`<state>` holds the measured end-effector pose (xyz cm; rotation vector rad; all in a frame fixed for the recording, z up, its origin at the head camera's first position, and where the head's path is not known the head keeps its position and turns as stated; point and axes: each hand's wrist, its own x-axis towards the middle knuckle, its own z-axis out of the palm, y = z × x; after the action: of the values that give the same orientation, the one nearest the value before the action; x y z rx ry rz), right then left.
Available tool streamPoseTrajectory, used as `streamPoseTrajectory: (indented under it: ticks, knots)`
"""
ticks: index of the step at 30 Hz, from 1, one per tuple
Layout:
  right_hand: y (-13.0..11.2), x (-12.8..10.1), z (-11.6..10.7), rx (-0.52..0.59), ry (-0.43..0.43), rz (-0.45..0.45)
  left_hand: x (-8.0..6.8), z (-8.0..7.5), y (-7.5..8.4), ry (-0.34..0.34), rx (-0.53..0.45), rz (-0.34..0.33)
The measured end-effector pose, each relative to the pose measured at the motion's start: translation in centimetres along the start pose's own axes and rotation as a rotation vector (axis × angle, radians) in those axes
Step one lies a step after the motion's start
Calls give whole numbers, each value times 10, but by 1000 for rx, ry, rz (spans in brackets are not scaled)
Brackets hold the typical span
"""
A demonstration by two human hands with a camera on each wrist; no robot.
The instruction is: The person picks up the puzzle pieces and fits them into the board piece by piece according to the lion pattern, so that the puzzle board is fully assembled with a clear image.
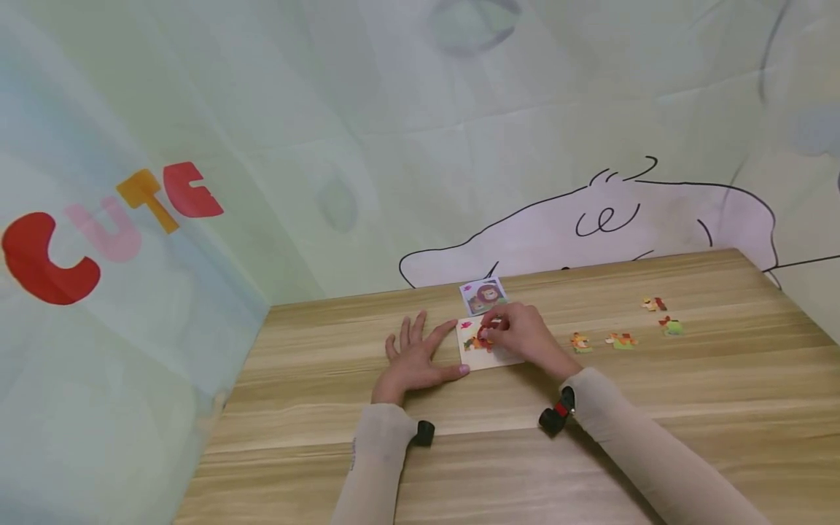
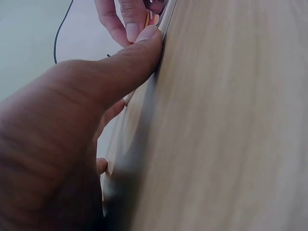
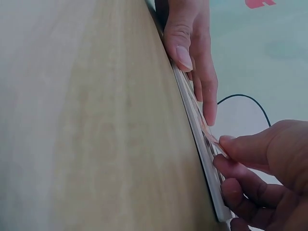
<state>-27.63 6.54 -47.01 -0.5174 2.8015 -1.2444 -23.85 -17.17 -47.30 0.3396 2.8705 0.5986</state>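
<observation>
A white puzzle board (image 1: 487,357) lies flat on the wooden table (image 1: 590,437), with a few coloured pieces set in it. My left hand (image 1: 420,354) rests flat on the table to its left, fingers straight, thumb (image 2: 139,48) pressed against the board's edge (image 2: 167,17). My right hand (image 1: 505,332) is over the board and pinches a reddish puzzle piece (image 1: 483,337) between thumb and fingers. In the right wrist view that piece (image 3: 211,136) sits on the board's surface (image 3: 199,139) under my fingertips (image 3: 231,147). The left hand (image 3: 190,53) lies beyond it.
A small lion picture card (image 1: 484,295) lies just behind the board. Several loose pieces are spread to the right: an orange one (image 1: 580,342), another (image 1: 621,340), a green one (image 1: 672,327) and one farther back (image 1: 653,303). A printed fabric backdrop (image 1: 131,219) stands close behind and left.
</observation>
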Motion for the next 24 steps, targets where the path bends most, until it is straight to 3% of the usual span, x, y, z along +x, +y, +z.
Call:
streamPoseTrajectory:
  ticks: [17, 24]
  knots:
    - [-3, 0, 4, -178, 28, -27, 2, 1, 0, 0, 1, -12]
    - [-1, -1, 4, -144, 42, -21, 2, 2, 0, 3, 1, -11]
